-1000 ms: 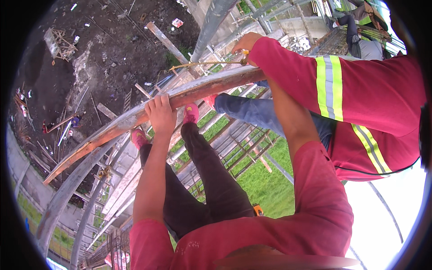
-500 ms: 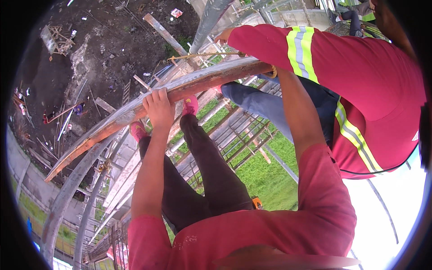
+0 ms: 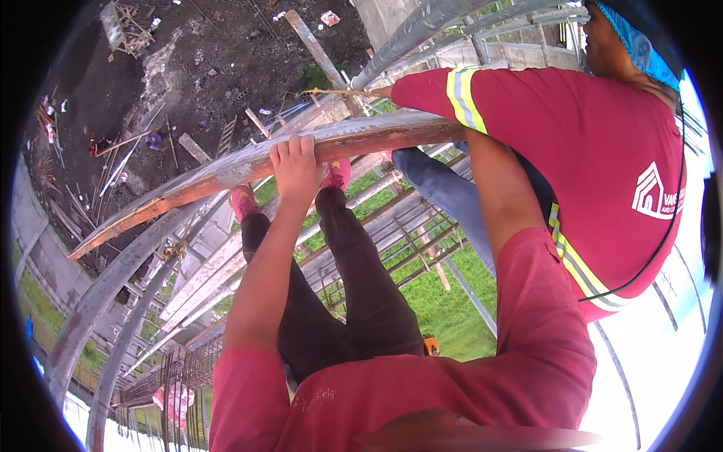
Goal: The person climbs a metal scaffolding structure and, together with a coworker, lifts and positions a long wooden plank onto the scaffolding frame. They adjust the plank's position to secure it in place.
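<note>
My left hand (image 3: 296, 162) is closed over the long curved wooden beam (image 3: 384, 134), fingers on its upper edge. My right forearm (image 3: 493, 181) reaches up to the beam's right part, where that hand is hidden behind a co-worker's sleeve. The co-worker (image 3: 595, 173), in a red shirt with reflective stripes and a blue head covering, leans over the beam at my right, arm stretched out along a yellowish rope (image 3: 335, 92). My feet in pink shoes (image 3: 337, 175) are beyond the beam's near edge. An orange tool (image 3: 431, 345) sits at my waist.
Grey steel pipes (image 3: 117, 286) and scaffolding with rebar (image 3: 392, 260) lie around and beneath me. Far below are grass (image 3: 471, 324), dark ground (image 3: 188, 83) with scattered timber and two small figures (image 3: 154, 140). A large grey pipe (image 3: 399, 41) rises at the top.
The co-worker has leaned further left and down, with head and back now showing; that hand has gone out of sight. The view has shifted slightly; my left hand stays on the beam.
</note>
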`<action>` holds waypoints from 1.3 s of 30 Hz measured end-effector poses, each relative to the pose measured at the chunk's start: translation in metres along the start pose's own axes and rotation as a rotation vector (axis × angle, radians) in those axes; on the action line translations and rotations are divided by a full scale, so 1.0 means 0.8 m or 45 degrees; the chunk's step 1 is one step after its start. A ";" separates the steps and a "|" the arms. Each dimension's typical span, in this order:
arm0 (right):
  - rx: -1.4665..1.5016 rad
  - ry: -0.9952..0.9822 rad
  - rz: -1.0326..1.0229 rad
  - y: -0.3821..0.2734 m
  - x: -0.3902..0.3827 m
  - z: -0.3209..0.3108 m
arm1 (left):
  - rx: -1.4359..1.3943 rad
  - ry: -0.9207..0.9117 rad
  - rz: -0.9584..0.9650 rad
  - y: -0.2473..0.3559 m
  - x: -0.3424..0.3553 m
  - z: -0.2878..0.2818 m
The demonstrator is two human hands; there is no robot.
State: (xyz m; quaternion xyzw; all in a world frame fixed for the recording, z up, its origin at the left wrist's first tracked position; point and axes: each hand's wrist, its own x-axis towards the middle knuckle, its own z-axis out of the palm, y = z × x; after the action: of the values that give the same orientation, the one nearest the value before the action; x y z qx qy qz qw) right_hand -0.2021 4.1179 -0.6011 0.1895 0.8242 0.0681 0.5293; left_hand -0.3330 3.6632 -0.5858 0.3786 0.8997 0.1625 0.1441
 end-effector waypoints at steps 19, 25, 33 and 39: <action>0.883 0.601 0.351 0.027 -0.169 0.027 | 0.092 -0.019 0.026 -0.007 -0.002 0.007; 2.038 0.962 0.512 -0.052 -0.229 0.159 | 0.062 -0.023 0.029 -0.007 -0.002 0.009; 2.776 0.873 0.397 -0.118 -0.283 0.177 | 0.071 -0.054 0.040 -0.005 0.000 0.004; 2.261 0.845 0.345 -0.105 -0.277 0.104 | 0.028 -0.039 0.039 -0.005 0.001 0.003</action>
State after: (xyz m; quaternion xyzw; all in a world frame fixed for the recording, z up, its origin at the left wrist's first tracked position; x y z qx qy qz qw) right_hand -0.0662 3.9484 -0.4755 0.5865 0.6541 -0.4709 -0.0804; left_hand -0.3355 3.6618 -0.5899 0.3963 0.8932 0.1491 0.1512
